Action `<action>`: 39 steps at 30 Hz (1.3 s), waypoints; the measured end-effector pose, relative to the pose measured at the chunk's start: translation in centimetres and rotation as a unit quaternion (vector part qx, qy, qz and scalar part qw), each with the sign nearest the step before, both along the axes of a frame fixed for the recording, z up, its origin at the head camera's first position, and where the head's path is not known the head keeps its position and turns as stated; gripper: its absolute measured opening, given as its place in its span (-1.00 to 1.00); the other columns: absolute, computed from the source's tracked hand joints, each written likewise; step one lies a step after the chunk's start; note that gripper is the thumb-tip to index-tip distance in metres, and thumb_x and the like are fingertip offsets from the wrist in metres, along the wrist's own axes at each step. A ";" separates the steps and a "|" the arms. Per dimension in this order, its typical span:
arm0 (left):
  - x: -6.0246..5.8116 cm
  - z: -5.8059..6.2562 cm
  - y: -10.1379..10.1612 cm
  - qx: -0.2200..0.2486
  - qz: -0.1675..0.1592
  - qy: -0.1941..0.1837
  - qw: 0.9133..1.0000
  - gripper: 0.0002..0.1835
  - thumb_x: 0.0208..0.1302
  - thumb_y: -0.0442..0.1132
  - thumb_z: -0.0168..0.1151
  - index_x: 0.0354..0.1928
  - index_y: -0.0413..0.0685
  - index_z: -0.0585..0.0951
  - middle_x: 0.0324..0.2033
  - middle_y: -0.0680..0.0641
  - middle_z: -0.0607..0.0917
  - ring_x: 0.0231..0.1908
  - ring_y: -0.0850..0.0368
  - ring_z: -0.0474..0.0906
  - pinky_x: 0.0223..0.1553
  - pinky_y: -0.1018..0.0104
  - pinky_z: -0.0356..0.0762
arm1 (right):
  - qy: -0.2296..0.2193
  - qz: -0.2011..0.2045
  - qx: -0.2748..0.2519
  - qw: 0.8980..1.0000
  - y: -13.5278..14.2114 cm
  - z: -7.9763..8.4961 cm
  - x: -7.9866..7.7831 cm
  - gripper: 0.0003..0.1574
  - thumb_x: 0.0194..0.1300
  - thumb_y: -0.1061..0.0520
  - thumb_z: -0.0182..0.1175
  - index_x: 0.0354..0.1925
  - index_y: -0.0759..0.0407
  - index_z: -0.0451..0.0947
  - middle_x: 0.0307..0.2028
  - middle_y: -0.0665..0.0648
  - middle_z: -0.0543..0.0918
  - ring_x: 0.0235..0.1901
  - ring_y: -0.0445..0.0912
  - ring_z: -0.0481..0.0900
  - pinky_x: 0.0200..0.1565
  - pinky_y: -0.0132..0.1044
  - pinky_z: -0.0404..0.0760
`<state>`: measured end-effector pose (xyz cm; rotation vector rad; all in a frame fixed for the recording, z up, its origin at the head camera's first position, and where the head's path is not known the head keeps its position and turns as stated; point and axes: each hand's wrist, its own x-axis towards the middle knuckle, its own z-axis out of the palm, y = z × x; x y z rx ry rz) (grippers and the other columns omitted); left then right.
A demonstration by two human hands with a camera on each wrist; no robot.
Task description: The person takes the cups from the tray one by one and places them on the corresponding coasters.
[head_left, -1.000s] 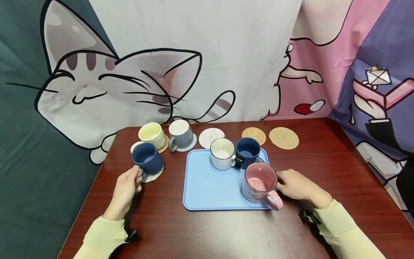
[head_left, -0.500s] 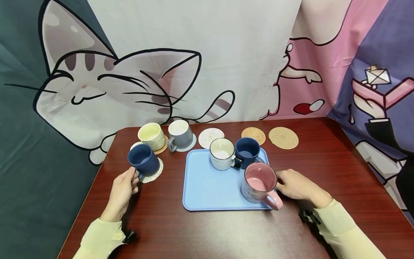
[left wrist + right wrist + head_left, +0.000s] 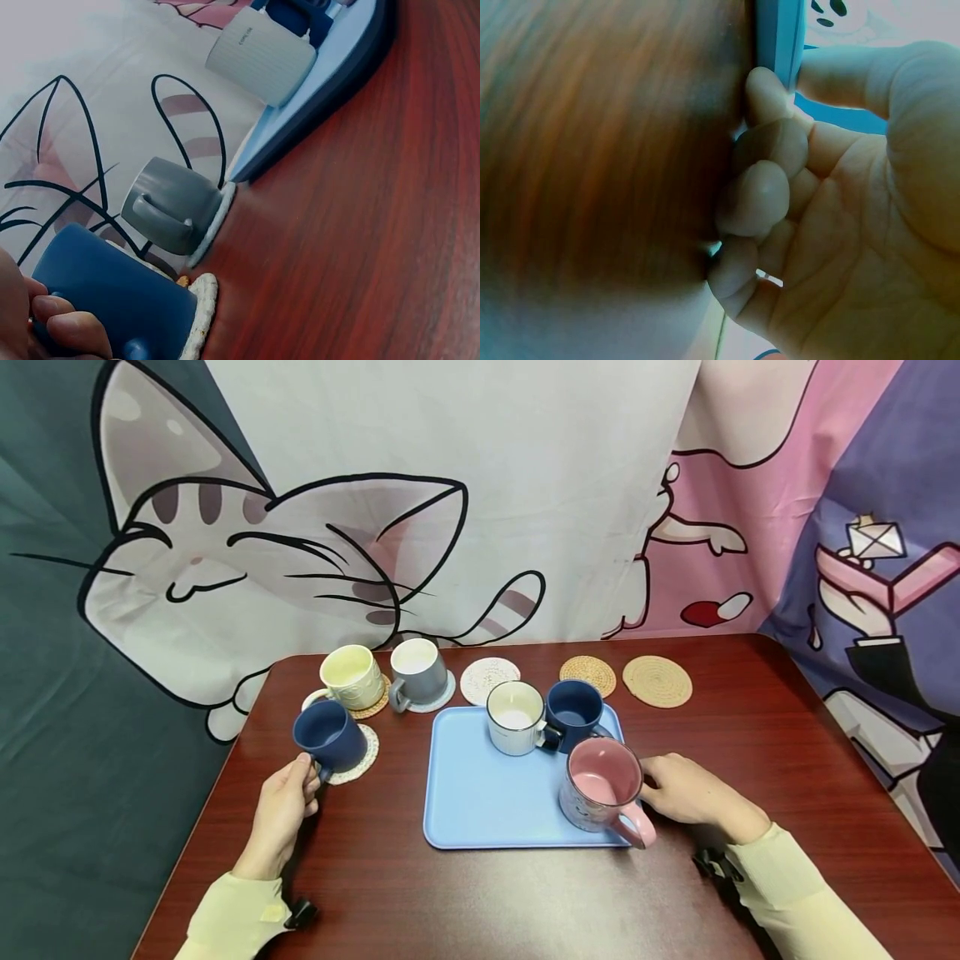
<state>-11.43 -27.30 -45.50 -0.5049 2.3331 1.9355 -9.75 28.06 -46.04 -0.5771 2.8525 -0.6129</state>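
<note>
My left hand (image 3: 279, 810) pinches the handle of a dark blue mug (image 3: 330, 737) at the table's left. In the left wrist view this blue mug (image 3: 105, 285) stands on, or just at, a white woven coaster (image 3: 362, 758); the head view has it shifted to the coaster's left side. On the right, my right hand (image 3: 693, 789) grips the side rim of a light blue tray (image 3: 487, 810), thumb and curled fingers about the edge (image 3: 780, 45). The tray carries a pink mug (image 3: 602, 785), a cream mug (image 3: 516, 718) and a second blue mug (image 3: 574, 710).
Behind the left mug stand a pale yellow mug (image 3: 352, 678) and a grey mug (image 3: 420, 677), each on a coaster. A white coaster (image 3: 490, 678) and two straw-coloured coasters (image 3: 588, 675) lie along the back edge. A printed cloth (image 3: 570, 485) hangs behind the table.
The left hand has drawn the blue mug a little to the left and nearer, uncovering more of the coaster. My right hand and the tray stay where they were.
</note>
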 end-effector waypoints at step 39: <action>0.6 0.4 -0.5 -0.141 -0.013 0.043 0.989 -0.53 0.62 0.13 -0.07 -0.03 -0.21 0.47 -0.36 0.09 0.57 -0.54 0.23 0.43 -0.48 0.37 0.41 | 0.010 0.001 0.002 1.000 0.0 -0.1 0.0 -0.81 0.36 0.10 0.28 -0.42 -0.16 0.63 -0.54 -0.22 0.57 -0.45 -0.30 0.55 -0.33 -0.23 0.55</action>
